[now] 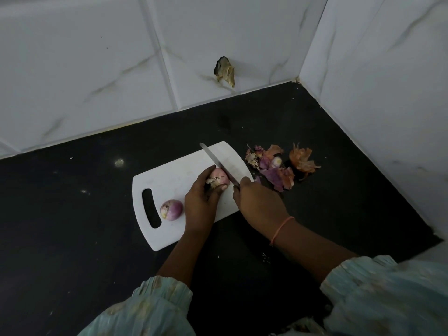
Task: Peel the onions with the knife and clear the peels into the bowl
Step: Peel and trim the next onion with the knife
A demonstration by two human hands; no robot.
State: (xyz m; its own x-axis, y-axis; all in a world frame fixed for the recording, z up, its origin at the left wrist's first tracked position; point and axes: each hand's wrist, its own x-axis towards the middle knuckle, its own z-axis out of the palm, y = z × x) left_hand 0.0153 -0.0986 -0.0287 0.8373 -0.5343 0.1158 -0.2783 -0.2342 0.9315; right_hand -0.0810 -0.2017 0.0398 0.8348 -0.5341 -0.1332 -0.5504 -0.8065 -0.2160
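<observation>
You're working in a home kitchen: a dark stone counter [72,214] is running into a corner of white marbled wall tiles [97,57], with a white cutting board [174,180] lying under your hands.

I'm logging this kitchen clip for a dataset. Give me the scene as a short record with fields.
surface: dark counter, tiled wall corner
board: white cutting board with handle slot
left hand: holds onion on the board
right hand: grips knife, blade against the held onion
second onion: loose on the board, near the slot
peels: piled on the counter right of the board
bowl: not in view
</observation>
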